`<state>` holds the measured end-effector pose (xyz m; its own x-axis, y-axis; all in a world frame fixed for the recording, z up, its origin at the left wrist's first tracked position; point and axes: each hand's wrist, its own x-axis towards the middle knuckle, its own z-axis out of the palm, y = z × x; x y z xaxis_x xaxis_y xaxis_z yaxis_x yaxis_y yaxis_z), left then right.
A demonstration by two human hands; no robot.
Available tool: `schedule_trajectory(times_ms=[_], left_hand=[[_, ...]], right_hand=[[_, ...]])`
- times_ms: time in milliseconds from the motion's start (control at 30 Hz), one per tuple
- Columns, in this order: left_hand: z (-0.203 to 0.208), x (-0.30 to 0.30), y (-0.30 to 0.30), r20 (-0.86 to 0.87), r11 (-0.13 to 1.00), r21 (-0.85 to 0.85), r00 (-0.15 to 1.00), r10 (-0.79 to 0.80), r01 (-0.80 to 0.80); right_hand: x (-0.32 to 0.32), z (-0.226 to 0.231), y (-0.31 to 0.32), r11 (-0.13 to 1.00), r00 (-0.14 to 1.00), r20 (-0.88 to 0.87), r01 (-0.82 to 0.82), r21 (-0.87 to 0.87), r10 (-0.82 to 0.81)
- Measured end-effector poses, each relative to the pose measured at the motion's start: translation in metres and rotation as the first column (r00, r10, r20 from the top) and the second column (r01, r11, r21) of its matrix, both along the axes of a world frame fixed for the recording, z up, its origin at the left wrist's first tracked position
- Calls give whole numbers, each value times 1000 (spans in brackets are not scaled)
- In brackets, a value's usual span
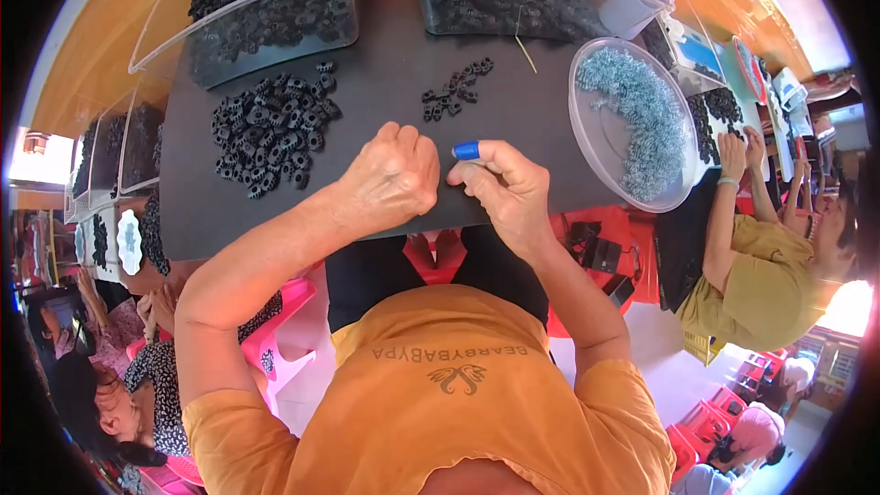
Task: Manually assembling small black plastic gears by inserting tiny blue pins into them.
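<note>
My left hand is closed in a fist above the dark table, near its front edge. Whatever it may hold is hidden by the fingers. Close beside it, my right hand has thumb and index finger pinched together, with a blue cover on one fingertip. Anything in that pinch is too small to make out. Beyond the hands lies a small group of black plastic parts. A larger heap of the same black parts is to the left. A round clear tray on the right holds many small silvery-blue coils resembling springs.
Two clear bins full of black parts stand at the far side. A thin stick lies near the right bin. Co-workers sit at both sides, one in an olive shirt. A pink stool stands lower left.
</note>
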<state>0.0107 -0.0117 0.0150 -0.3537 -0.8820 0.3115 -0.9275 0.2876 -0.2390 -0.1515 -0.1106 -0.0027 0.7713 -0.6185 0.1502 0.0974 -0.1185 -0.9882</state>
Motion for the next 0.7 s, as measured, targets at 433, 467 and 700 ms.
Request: schedule_trajectory(times_ms=[433,467,700], left_hand=[[8,2,3,-47,992,-118,998,33,-38],[12,7,2,-166,996,-89,986,17,-32],[129,55,-83,-221,892,-442,975,-9,-92]], right_hand=[[-5,3,4,999,999,41,-7,32,6],[-6,2,4,1000,1000,28,-13,16,12],[-6,2,3,997,1000,3,-27,74,27]])
